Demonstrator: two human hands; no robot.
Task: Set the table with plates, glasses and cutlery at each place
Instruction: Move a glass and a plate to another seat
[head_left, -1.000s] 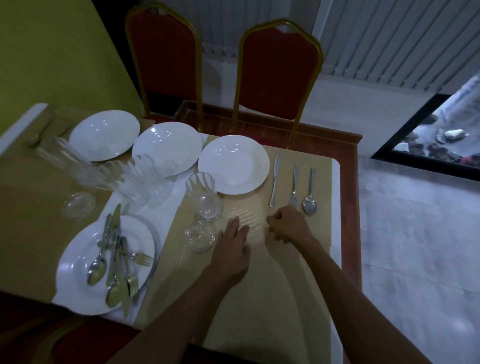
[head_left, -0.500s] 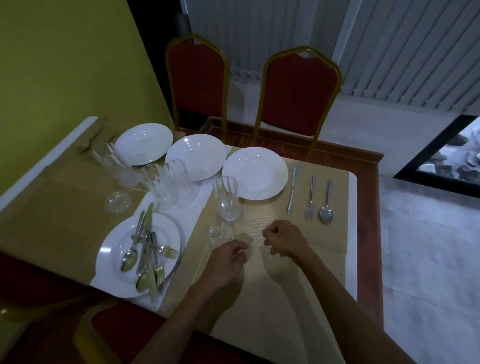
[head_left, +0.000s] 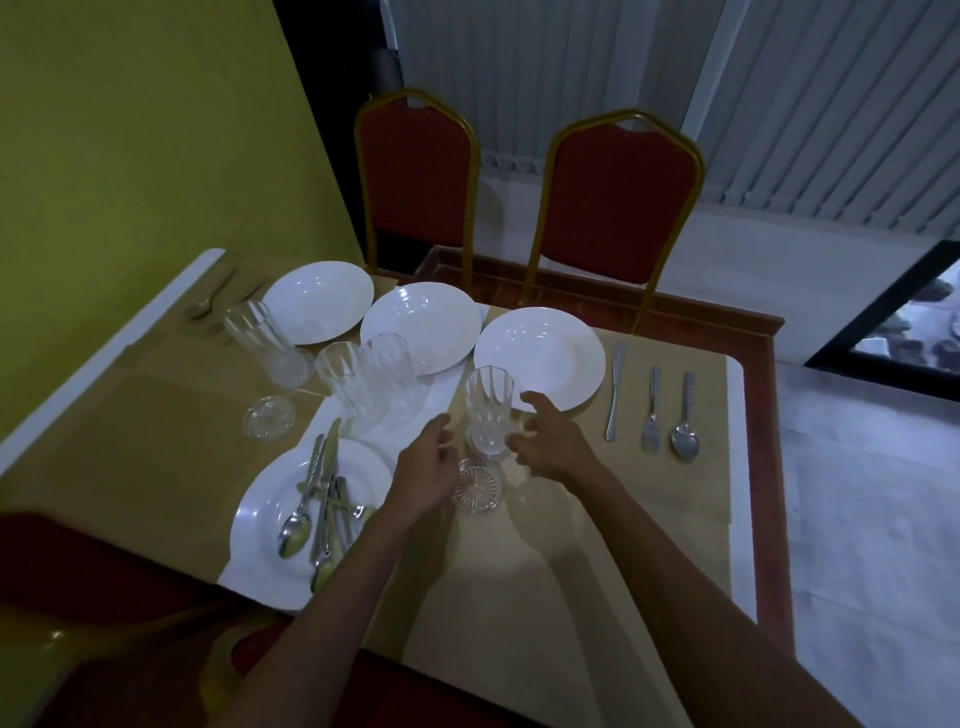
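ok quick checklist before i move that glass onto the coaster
1. The glass stands upright: ok.
2. The coaster is bare, just in front of the glass: ok.
3. Grip on the glass: not ok; the left hand and right hand are open on either side of it.
4. The glass base is clear of the plate: cannot tell, they overlap in this view.
5. The knife, fork and spoon lie right of the plate: ok.

Dim, bluish, wide-angle edge distortion
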